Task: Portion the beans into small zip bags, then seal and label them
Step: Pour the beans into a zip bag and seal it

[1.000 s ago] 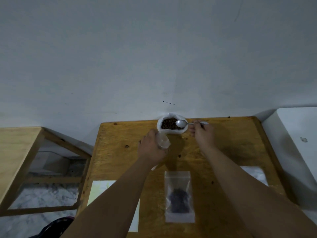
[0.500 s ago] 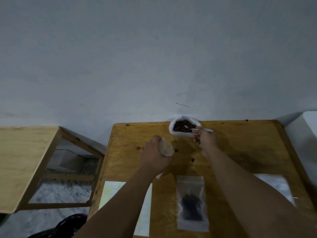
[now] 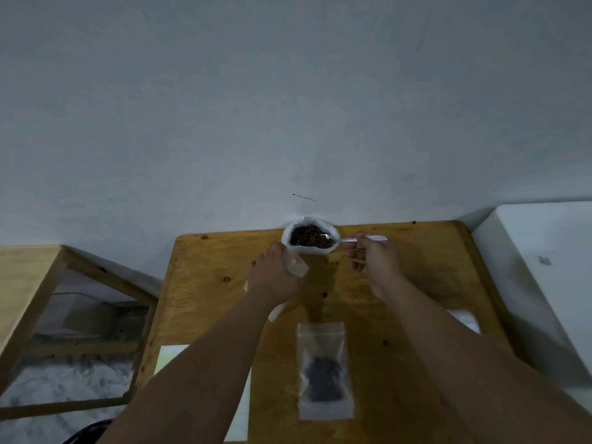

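A white bag of dark beans (image 3: 310,240) stands open at the far edge of the wooden table (image 3: 426,283). My right hand (image 3: 374,262) holds a metal spoon (image 3: 347,240) by its handle, the bowl dipped into the beans. Just left of the bag, my left hand (image 3: 274,277) grips a small clear zip bag (image 3: 296,265) with its mouth held open. A filled zip bag (image 3: 323,370) with dark beans lies flat near the table's front, between my forearms.
A pale sheet of labels (image 3: 169,360) lies at the table's front left, partly under my left arm. Some clear bags (image 3: 464,318) lie at the right. A white appliance (image 3: 544,277) stands to the right, a second wooden table (image 3: 28,277) to the left.
The spoon's bowl has gone from above the bag's rim down into the beans. My left hand has kept the small bag open beside the bean bag.
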